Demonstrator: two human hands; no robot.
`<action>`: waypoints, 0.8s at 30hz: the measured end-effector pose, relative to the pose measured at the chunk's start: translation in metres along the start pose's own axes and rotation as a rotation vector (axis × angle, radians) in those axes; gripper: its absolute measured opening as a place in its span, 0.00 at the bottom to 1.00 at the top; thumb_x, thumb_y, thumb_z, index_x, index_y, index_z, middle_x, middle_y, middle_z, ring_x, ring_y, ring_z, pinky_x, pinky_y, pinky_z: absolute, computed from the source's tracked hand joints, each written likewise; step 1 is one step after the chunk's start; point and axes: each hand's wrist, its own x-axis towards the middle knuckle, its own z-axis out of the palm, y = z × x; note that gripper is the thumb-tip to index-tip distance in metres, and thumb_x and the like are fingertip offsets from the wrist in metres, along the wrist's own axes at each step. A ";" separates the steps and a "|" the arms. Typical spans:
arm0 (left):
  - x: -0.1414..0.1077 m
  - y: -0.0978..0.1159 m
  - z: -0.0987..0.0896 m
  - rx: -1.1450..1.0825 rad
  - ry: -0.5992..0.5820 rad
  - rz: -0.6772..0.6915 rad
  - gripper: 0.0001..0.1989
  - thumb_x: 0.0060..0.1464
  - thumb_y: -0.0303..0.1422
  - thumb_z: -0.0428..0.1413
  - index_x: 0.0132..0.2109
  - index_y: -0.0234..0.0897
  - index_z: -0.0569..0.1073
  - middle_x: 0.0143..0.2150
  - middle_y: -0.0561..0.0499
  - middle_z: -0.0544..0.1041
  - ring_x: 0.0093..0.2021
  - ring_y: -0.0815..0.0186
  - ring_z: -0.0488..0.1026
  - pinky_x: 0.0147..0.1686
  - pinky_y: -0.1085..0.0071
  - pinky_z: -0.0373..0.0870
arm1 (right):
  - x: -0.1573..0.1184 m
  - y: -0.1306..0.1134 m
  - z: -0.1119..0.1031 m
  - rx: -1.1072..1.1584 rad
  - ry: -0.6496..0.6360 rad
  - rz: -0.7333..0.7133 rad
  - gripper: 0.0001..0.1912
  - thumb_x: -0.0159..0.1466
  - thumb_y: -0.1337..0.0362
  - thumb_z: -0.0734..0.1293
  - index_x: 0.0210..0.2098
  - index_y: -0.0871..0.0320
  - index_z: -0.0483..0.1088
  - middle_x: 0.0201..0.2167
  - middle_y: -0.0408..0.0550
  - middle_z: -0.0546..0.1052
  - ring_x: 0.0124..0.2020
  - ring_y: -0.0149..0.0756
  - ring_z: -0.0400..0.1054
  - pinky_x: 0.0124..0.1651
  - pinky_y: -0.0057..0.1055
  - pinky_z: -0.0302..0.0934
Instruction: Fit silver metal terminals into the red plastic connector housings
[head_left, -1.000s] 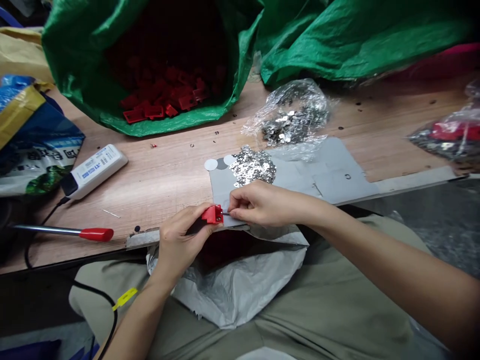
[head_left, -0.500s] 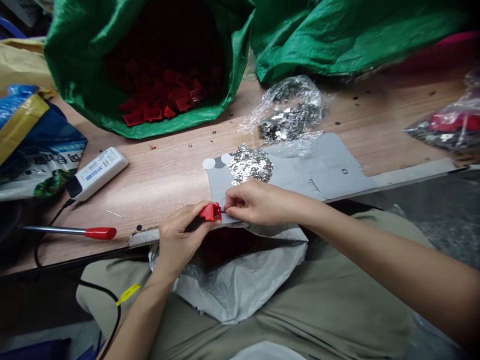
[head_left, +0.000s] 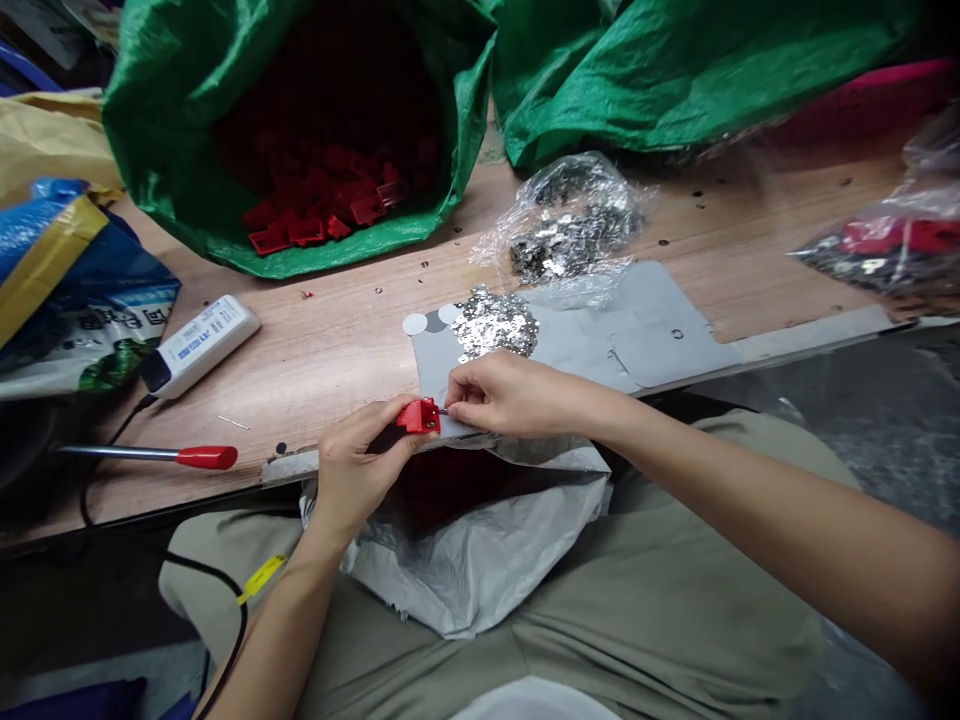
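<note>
Left hand [head_left: 352, 470] grips small red plastic housing [head_left: 418, 415] at desk [head_left: 315, 350] edge, steadying it while right hand [head_left: 502, 395] fingertips pinch tiny silver metal pin [head_left: 444, 410] vs. its side.

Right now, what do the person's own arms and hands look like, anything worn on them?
Both forearms are bare as far as the picture shows, with no sleeves in view. The left hand and the right hand wear no gloves, and no rings, watch or wristband show. The fingernails look short and plain. Khaki trousers cover the lap below the arms.
</note>
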 end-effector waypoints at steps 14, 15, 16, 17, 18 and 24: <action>0.003 0.000 0.002 -0.021 0.010 0.022 0.14 0.53 0.31 0.67 0.47 0.39 0.80 0.41 0.49 0.84 0.40 0.63 0.81 0.42 0.71 0.76 | -0.001 0.005 -0.002 0.025 -0.024 -0.017 0.07 0.62 0.74 0.66 0.30 0.61 0.75 0.22 0.40 0.74 0.22 0.28 0.63 0.26 0.24 0.51; 0.003 0.000 0.002 -0.020 0.009 0.022 0.14 0.53 0.31 0.67 0.47 0.39 0.80 0.41 0.49 0.84 0.40 0.63 0.82 0.42 0.71 0.76 | 0.000 0.005 -0.002 0.038 -0.034 -0.007 0.07 0.62 0.74 0.66 0.30 0.61 0.75 0.21 0.40 0.74 0.22 0.28 0.63 0.26 0.24 0.50; 0.003 -0.001 0.002 -0.016 0.009 0.021 0.14 0.53 0.31 0.67 0.47 0.39 0.80 0.41 0.49 0.84 0.40 0.63 0.82 0.42 0.71 0.76 | 0.000 0.006 -0.002 0.053 -0.046 0.000 0.06 0.62 0.73 0.66 0.30 0.61 0.75 0.21 0.39 0.74 0.22 0.28 0.63 0.25 0.24 0.50; 0.002 -0.001 0.001 -0.013 0.007 0.018 0.14 0.53 0.31 0.67 0.47 0.39 0.80 0.41 0.49 0.84 0.40 0.63 0.82 0.42 0.72 0.76 | 0.000 0.006 -0.002 0.065 -0.055 0.006 0.06 0.62 0.73 0.66 0.30 0.61 0.75 0.21 0.39 0.73 0.22 0.28 0.63 0.25 0.24 0.50; 0.002 -0.001 0.001 -0.013 0.007 0.015 0.14 0.53 0.31 0.67 0.47 0.38 0.80 0.41 0.49 0.84 0.40 0.63 0.82 0.42 0.72 0.76 | 0.001 0.006 -0.002 0.073 -0.059 0.010 0.06 0.62 0.73 0.66 0.30 0.61 0.75 0.21 0.39 0.73 0.22 0.29 0.63 0.25 0.24 0.50; 0.001 0.000 -0.001 -0.028 -0.021 0.008 0.14 0.54 0.30 0.66 0.48 0.39 0.80 0.42 0.50 0.84 0.40 0.64 0.81 0.42 0.72 0.75 | 0.001 0.002 -0.003 0.041 -0.049 0.011 0.07 0.63 0.73 0.67 0.29 0.61 0.74 0.20 0.40 0.72 0.22 0.29 0.63 0.27 0.24 0.51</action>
